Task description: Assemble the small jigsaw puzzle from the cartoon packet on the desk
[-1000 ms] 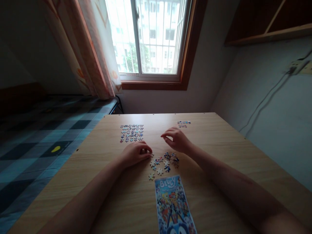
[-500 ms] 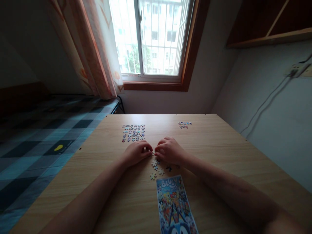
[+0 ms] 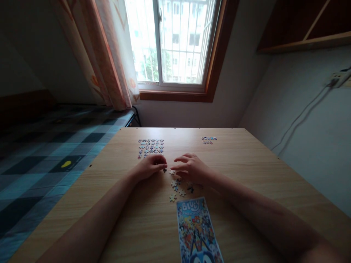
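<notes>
My left hand (image 3: 150, 165) is curled just in front of rows of jigsaw pieces (image 3: 151, 147), its thumb and fingers closed on a small dark puzzle piece (image 3: 165, 170). To its right, my right hand (image 3: 192, 168) hovers with fingers apart and nothing visible in them. A pale puzzle piece (image 3: 172, 172) lies by its fingertips. Below the right hand is a loose scatter of several puzzle pieces (image 3: 175, 184), partly hidden by the palm. A yellowish piece (image 3: 172, 197) lies nearest the printed picture sheet (image 3: 196, 226), which reads "Bluey".
A smaller group of puzzle pieces (image 3: 209, 140) sits at the table's far right. The wooden table (image 3: 246, 175) ends at a wall below a barred window (image 3: 181, 44). A checked bed (image 3: 68, 146) stands on the left; a cable (image 3: 301, 113) hangs on the right wall.
My left hand has drawn back to the left with a dark puzzle piece at its fingertips. My right hand's fingers have spread, uncovering the pale piece. The view has shifted slightly.
</notes>
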A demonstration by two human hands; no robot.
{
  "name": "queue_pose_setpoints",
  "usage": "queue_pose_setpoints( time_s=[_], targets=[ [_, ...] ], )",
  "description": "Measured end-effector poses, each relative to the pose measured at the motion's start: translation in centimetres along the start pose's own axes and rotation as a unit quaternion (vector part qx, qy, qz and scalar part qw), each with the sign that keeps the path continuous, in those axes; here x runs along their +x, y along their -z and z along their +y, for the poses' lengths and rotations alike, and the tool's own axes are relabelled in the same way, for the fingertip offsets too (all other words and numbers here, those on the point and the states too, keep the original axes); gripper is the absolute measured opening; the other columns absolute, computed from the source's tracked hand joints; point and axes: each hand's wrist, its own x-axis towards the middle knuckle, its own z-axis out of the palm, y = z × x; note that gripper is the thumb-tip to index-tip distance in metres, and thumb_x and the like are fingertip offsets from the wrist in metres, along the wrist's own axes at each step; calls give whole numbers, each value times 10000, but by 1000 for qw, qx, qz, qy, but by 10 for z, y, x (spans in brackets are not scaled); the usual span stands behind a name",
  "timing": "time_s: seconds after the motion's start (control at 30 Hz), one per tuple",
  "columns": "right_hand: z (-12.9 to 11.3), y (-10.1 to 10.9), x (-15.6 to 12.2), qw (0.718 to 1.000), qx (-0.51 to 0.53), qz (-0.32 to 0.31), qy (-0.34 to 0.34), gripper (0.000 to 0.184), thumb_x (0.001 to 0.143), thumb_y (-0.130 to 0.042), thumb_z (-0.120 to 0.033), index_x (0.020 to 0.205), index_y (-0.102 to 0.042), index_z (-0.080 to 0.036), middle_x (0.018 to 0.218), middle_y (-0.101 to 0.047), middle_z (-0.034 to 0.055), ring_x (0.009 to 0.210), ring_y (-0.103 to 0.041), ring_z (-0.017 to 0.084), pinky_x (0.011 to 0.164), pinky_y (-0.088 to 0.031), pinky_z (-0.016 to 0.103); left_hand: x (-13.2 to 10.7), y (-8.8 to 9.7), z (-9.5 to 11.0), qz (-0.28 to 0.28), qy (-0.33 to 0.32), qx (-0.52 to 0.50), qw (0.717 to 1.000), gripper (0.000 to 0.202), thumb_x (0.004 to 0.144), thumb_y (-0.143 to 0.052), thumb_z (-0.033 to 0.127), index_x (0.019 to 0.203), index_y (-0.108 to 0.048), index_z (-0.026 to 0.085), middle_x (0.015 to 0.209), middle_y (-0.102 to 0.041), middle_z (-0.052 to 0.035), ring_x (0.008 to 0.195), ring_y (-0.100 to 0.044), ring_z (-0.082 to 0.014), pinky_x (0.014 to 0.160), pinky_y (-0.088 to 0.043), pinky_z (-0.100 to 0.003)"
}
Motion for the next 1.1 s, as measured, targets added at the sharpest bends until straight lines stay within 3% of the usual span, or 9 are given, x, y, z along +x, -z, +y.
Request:
queue_pose_setpoints(
  time_s=[0.2, 0.47, 0.6, 0.7, 0.8, 0.97, 1.03, 1.1],
  targets=[
    [-3, 1, 2, 1000, 7, -13, 4, 209, 962, -588, -379, 1104, -741, -379, 1207, -699, -13, 1071, -592, 218, 949, -415, 392, 0, 1, 1, -1, -5, -1, 1000, 228, 813, -642, 402, 843, -671, 178, 793, -679, -23, 727, -584, -146, 674, -478, -274],
    [12, 3, 4, 998, 3, 12, -57, 73, 857, -710, -256, 866, -781, -271, 943, -749, 9, 873, -607, 178, 850, -427, 321, 2, 2, -5, -1, 0, 2, 1000, 247, 806, -649, 421, 847, -677, 179, 783, -682, -20, 722, -589, -147, 668, -481, -264],
    [19, 0, 4, 997, -42, 24, -57, 102, 871, -679, -209, 842, -773, -234, 852, -744, 28, 810, -589, 174, 795, -416, 307, 2, 2, -5, 3, 3, -2, 1000, 247, 803, -652, 425, 834, -673, 181, 777, -682, -17, 713, -589, -148, 660, -475, -263],
    [20, -1, 3, 997, -66, 37, -35, 146, 912, -636, -244, 829, -755, -226, 859, -741, 33, 829, -585, 177, 809, -403, 315, 2, 1, -4, 9, 10, -3, 1000, 257, 790, -662, 431, 832, -675, 177, 786, -685, -22, 732, -595, -157, 683, -478, -275],
    [23, 0, 2, 993, -75, 69, -54, 167, 933, -616, -276, 837, -744, -228, 885, -739, 36, 865, -587, 185, 836, -399, 322, 2, 1, -5, 8, 14, 0, 1000, 266, 786, -664, 440, 839, -675, 180, 780, -682, -19, 722, -591, -156, 675, -475, -275],
    [63, 22, -5, 971, -66, 135, -184, 206, 960, -564, -277, 883, -744, -214, 930, -733, 59, 906, -608, 188, 865, -417, 302, 2, 1, -7, 0, 18, -8, 1000, 256, 791, -653, 439, 837, -660, 187, 765, -681, -11, 697, -591, -152, 652, -473, -267],
    [91, 39, -15, 947, -61, 131, -288, 202, 935, -586, -308, 886, -755, -210, 945, -740, 70, 939, -624, 198, 859, -421, 284, 2, 1, -7, 3, 18, -5, 1000, 252, 789, -651, 435, 836, -659, 188, 755, -677, -6, 687, -587, -148, 642, -468, -262],
    [120, 53, -30, 912, -50, 116, -390, 227, 924, -582, -341, 888, -768, -218, 919, -749, 59, 865, -647, 186, 759, -429, 251, 2, 0, -6, 5, 19, 2, 1000, 249, 785, -650, 431, 829, -659, 187, 743, -670, -4, 682, -582, -146, 637, -462, -258]
  ],
)
